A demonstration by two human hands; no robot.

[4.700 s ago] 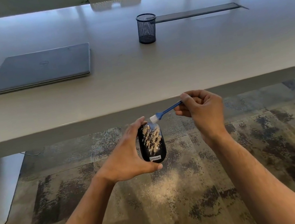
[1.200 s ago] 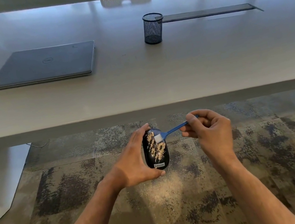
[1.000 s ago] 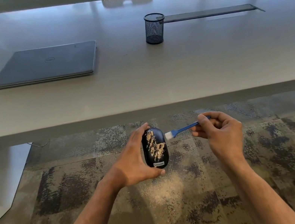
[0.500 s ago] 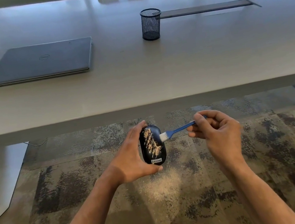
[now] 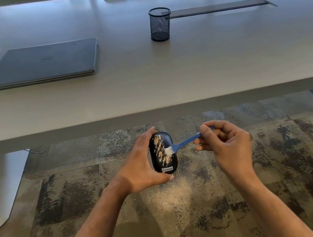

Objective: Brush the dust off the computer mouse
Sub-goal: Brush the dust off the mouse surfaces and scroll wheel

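Observation:
A black computer mouse [image 5: 163, 158] with tan dust streaked down its top is held over the carpet, in front of the table's near edge. My left hand [image 5: 139, 169] wraps it from the left, thumb under its rear end. My right hand [image 5: 227, 143] pinches a small blue brush [image 5: 184, 141] by the handle. The white bristles rest on the right middle part of the mouse's top. The mouse's upper right area looks free of dust.
A white table [image 5: 185, 75] spans the view above my hands, with a closed grey laptop [image 5: 41, 63] at left and a black mesh pen cup [image 5: 159, 23] at centre. A pale patch of fallen dust [image 5: 171, 195] lies on the patterned carpet below the mouse.
The brush has come back from beside the mouse onto its top, lower down than before. Less dust covers the mouse's upper right than 4.7 s ago. My left hand keeps its hold.

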